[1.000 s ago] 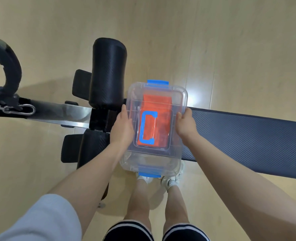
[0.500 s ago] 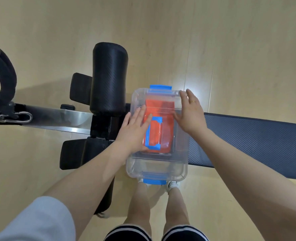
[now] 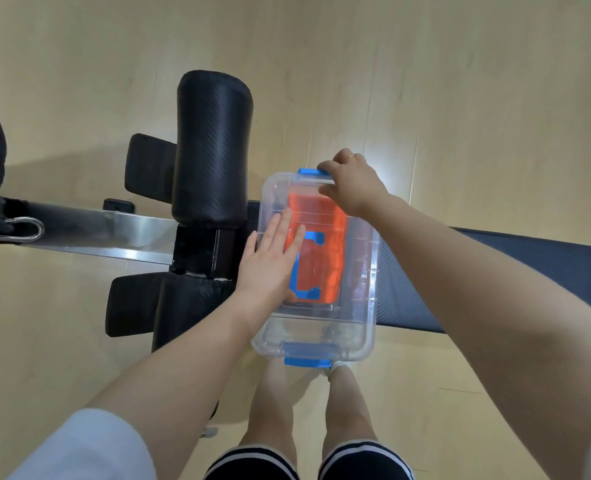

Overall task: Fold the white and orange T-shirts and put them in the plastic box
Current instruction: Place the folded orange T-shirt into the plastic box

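box (image 3: 363,271) on bench (image 3: 495,271), lid on. orange shirt (image 3: 325,216) inside. left hand (image 3: 270,261) flat, fingers straight, pressing lid. right hand (image 3: 353,185) pinching 12 o'clock latch (image 3: 308,172). white shirt not discernible.

The black padded bench (image 3: 495,282) carries the lidded plastic box (image 3: 363,306) across it

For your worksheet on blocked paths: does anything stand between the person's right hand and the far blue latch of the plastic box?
Nothing visible does. The right hand already rests on the far blue latch, its fingers curled over it. The left hand lies flat on the lid, off to the side, with the orange T-shirt showing beneath.
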Demonstrator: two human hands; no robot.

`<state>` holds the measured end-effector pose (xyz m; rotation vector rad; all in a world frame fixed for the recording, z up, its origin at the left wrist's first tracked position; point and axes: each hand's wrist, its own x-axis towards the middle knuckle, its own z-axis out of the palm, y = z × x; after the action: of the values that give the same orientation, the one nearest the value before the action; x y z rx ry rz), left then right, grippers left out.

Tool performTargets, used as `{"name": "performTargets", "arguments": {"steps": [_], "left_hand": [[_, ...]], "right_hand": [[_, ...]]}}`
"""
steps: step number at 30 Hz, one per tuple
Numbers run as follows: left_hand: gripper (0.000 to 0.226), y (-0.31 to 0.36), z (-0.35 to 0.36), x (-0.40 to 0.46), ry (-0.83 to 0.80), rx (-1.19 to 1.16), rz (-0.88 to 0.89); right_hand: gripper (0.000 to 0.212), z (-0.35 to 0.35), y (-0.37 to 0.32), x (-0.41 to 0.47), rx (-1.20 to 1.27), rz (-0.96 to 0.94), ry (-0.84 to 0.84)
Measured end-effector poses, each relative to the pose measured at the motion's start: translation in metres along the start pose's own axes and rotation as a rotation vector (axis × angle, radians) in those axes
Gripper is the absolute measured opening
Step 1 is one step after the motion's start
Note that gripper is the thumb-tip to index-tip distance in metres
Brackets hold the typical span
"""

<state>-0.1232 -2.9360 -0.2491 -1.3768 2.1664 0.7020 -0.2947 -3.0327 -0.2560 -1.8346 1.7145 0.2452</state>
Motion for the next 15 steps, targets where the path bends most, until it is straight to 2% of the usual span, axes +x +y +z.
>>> {"name": "performTargets", "arguments": {"steps": [3,7,10,12,15], "left_hand": [[0.114,0.004,0.002,-0.002,0.011,-0.021,-0.026],[0.109,0.010,0.007,-0.005,0.049,-0.065,-0.080],[0.102,0.012,0.017,-0.016,0.169,-0.131,-0.117],[0.090,0.014,0.028,-0.034,0.290,-0.276,-0.209],[0.083,0.027,0.049,-0.062,0.418,-0.733,-0.540]], "right_hand": [[0.040,0.007,-0.004,-0.008,0.020,0.045,0.043],[0.030,0.012,-0.011,-0.009,-0.102,0.059,0.150],[0.044,0.025,-0.012,-0.020,-0.140,0.054,0.167],[0.063,0.037,-0.014,-0.037,-0.116,-0.007,0.158],[0.066,0.051,-0.018,-0.074,-0.103,-0.194,0.095]]}}
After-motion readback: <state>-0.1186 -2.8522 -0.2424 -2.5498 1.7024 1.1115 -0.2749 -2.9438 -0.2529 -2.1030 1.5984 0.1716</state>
